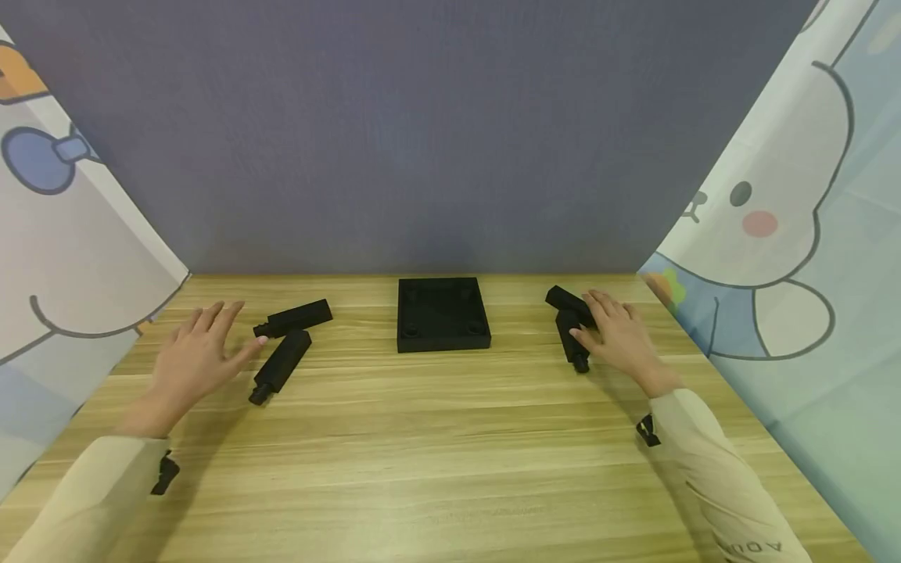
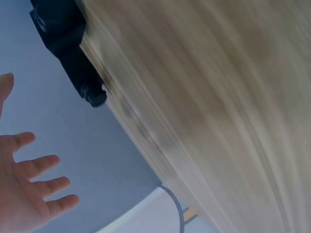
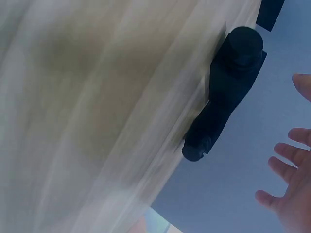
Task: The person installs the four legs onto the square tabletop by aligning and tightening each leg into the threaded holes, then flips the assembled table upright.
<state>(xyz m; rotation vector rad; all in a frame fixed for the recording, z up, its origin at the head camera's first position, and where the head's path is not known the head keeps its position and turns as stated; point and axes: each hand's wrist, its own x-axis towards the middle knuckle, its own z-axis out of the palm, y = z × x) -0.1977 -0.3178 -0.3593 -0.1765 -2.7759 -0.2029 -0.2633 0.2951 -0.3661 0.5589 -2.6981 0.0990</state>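
Observation:
My left hand (image 1: pixel 193 363) hovers over the table at the left, fingers spread and holding nothing. Its thumb overlaps the end of a black block-shaped leg with a narrow stepped tip (image 1: pixel 299 317) in the head view. A second such leg (image 1: pixel 283 361) lies just nearer to me, slanted. On the right, my right hand (image 1: pixel 622 336) reaches over another pair: the far leg (image 1: pixel 565 303), partly hidden by fingers, and the near leg (image 1: pixel 570 336), its tip toward me. The right wrist view shows that hand (image 3: pixel 294 184) with fingers apart, beside the legs (image 3: pixel 233 73).
A black square plate (image 1: pixel 442 313) with raised edges and round sockets at its corners lies at the back middle of the wooden table (image 1: pixel 436 453). Behind it rises a grey panel (image 1: pixel 415 141). Cartoon-printed cloths (image 1: pixel 795 195) flank both sides.

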